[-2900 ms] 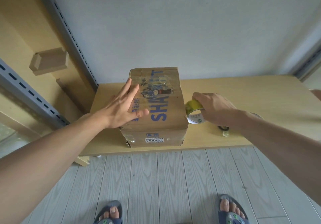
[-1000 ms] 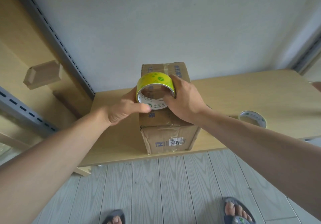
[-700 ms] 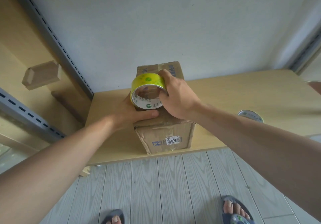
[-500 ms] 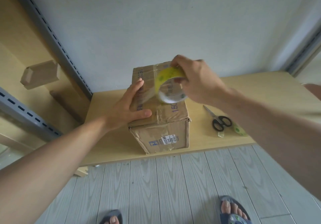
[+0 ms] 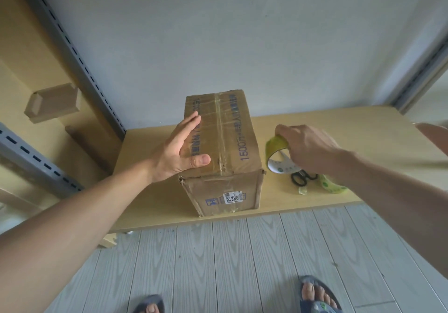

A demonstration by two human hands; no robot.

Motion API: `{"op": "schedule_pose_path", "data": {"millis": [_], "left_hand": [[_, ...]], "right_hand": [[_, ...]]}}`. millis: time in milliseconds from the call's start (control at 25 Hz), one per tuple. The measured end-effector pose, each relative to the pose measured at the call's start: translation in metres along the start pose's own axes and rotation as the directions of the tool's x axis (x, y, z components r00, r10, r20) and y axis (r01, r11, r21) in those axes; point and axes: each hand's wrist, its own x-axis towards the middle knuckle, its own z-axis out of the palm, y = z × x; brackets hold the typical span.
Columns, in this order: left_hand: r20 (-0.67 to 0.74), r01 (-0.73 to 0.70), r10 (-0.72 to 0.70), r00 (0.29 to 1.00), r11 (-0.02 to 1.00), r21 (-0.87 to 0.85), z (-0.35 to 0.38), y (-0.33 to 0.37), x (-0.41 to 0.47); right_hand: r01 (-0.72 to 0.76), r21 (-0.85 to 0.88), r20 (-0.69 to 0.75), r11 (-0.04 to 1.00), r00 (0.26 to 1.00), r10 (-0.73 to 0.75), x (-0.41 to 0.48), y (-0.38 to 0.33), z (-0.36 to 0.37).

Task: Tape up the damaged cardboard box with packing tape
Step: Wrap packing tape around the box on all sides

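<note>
- Head view: left hand lies flat on the left part of the cardboard box top, fingers straight and together, thumb stuck out toward the centre seam.
- Right hand is curled over the tape roll, gripping it from above.
- Change: half a second back the roll was up over the box top. Now it is down just right of the box, low by the table; cannot tell if it touches.
- No strip visible running from roll to box; clear tape, so hard to tell.
- Box stands near the table's front edge, seam face up, with glossy tape along the seam and crumpled at the near end.
- Scissors and a second roll lie right of the box, partly under the right arm.
- Judgement: one pass is likely done, or the roll is being parked for a cut or regrip; the torn near-left corner looks untaped.
</note>
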Motion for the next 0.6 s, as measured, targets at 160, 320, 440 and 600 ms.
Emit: {"op": "schedule_pose_path", "data": {"millis": [160,320,440,600], "left_hand": [[0.024,0.096,-0.108,0.994,0.949,0.3,-0.001,0.031,0.009],[-0.299,0.373,-0.274,0.914,0.857,0.356,0.043,0.059,0.037],[-0.317,0.41,-0.31,0.896,0.851,0.327,0.049,0.053,0.04],[-0.348,0.383,-0.313,0.884,0.91,0.156,0.006,0.008,0.016]], "right_hand": [[-0.076,0.144,0.086,0.987,0.994,0.064,-0.002,-0.008,0.036],[-0.043,0.252,0.047,0.967,0.998,0.032,0.002,-0.006,0.04],[-0.036,0.347,-0.003,0.937,0.999,0.04,0.003,-0.014,0.041],[-0.08,0.546,-0.089,0.834,0.984,0.153,0.016,-0.042,0.022]]}}
